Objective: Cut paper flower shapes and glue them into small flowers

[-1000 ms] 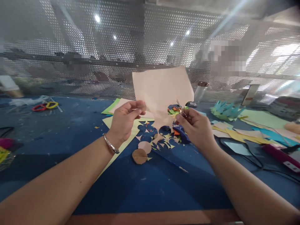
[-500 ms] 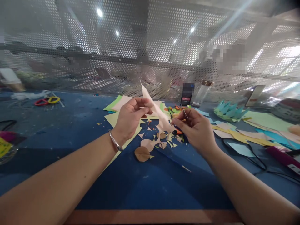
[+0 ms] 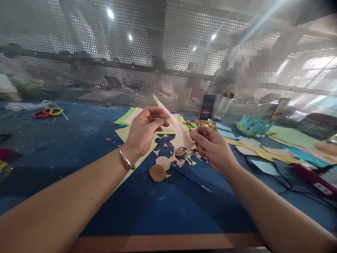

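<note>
Between the thumb and fingers of my left hand [image 3: 146, 128] is a pale pink sheet of paper [image 3: 181, 136], tilted upright with a pointed top corner. My right hand [image 3: 214, 147] is closed round small metal scissors [image 3: 199, 125], their thin blades pointing up beside the sheet's right edge. Most of the scissors' handle is hidden by my fingers. Below the sheet lie a brown disc [image 3: 158, 173], a smaller brown disc [image 3: 179, 152], a pale pink paper circle [image 3: 163, 162] and several curved paper offcuts [image 3: 191, 160].
Yellow and green paper sheets [image 3: 122, 133] lie behind my left hand. Red and yellow scissors [image 3: 48, 112] are at the left. Rightward are a phone [image 3: 207, 107], a bottle [image 3: 223, 107], a blue-green paper piece [image 3: 254, 124], paper strips [image 3: 263, 151] and a purple power strip [image 3: 312, 179] with black cable.
My right hand has turned, and the scissors now show thin upright blades closer to the sheet. The pink paper has shifted slightly, its broad side turning more into view. My left hand keeps its pinch.
</note>
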`<state>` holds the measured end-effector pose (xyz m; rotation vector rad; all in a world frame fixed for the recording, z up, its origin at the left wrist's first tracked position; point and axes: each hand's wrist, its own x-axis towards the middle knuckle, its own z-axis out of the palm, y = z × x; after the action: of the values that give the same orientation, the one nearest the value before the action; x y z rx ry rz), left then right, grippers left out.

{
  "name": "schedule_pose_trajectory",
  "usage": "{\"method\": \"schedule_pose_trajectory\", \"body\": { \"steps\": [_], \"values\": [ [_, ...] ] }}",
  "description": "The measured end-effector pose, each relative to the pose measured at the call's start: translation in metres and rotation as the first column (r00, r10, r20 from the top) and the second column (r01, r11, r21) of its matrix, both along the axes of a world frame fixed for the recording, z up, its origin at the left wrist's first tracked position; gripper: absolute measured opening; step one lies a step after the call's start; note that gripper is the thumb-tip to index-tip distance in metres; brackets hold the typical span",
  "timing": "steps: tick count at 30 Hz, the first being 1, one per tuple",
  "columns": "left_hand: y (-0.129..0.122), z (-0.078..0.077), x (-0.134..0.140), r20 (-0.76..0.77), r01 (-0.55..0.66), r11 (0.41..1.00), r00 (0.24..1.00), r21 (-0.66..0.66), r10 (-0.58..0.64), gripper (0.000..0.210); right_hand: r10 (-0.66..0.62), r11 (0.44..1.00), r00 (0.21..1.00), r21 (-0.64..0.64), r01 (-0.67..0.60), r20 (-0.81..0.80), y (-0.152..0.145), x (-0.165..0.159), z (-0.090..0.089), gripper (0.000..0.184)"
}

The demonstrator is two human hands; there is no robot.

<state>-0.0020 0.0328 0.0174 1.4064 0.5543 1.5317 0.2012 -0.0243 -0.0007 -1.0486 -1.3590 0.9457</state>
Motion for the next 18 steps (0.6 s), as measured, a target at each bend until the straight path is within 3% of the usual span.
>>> {"method": "schedule_pose_trajectory", "body": {
  "steps": [6, 9, 12, 16, 18],
  "values": [
    [-0.002, 0.004, 0.002, 0.015, -0.014, 1.0, 1.0, 0.012, 0.014, 0.027, -0.012, 0.999, 1.0, 0.046, 0.013, -0.013, -0.002, 0.0, 0.005, 0.041],
    [-0.006, 0.006, 0.003, 0.107, 0.012, 0.986, 0.994, -0.168, 0.006, 0.036, -0.092, 0.987, 0.995, 0.134, 0.085, 0.045, -0.001, 0.0, 0.006, 0.036],
    [-0.011, 0.0, 0.008, 0.098, 0.139, 0.919, 0.989, -0.368, -0.11, 0.025, -0.129, 0.974, 0.986, 0.201, 0.105, 0.106, -0.001, 0.001, 0.004, 0.029],
    [-0.016, -0.014, 0.017, -0.068, 0.245, 0.869, 0.951, -0.429, -0.301, 0.027, -0.099, 0.97, 0.974, 0.238, 0.048, 0.206, 0.001, 0.0, 0.0, 0.021],
    [-0.016, -0.016, 0.02, -0.09, 0.252, 0.863, 0.943, -0.439, -0.321, 0.029, -0.081, 0.97, 0.968, 0.243, 0.022, 0.239, 0.002, 0.0, -0.001, 0.019]
  ]
}}
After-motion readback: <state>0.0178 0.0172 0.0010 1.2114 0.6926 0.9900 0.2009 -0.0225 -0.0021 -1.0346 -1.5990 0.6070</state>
